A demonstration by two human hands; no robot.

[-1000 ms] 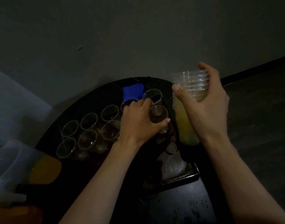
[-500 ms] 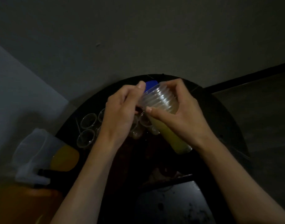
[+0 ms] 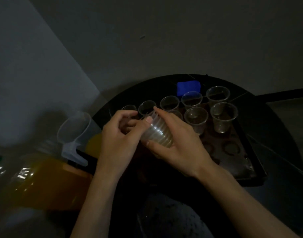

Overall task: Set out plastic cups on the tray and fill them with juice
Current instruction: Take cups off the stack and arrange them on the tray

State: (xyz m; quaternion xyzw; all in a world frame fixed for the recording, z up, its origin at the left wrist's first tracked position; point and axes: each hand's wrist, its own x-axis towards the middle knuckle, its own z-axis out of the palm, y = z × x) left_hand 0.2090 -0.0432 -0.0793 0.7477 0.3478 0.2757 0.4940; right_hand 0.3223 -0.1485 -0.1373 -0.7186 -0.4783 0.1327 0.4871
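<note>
Very dim, grainy view; faint glints on the jug (image 3: pixel 27 176) at lower left, perhaps motion-blurred; wide-angle bending at edges.

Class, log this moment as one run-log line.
right hand: grips cup stack | left hand: pinches its rim | tray: upright cups, seemingly empty | phase: setting out

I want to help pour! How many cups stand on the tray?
8 clear plastic cups on the dark rectangular tray: five in the far row, three in the near row. The left hand and right hand, holding a stack of clear cups, may hide more.
</note>
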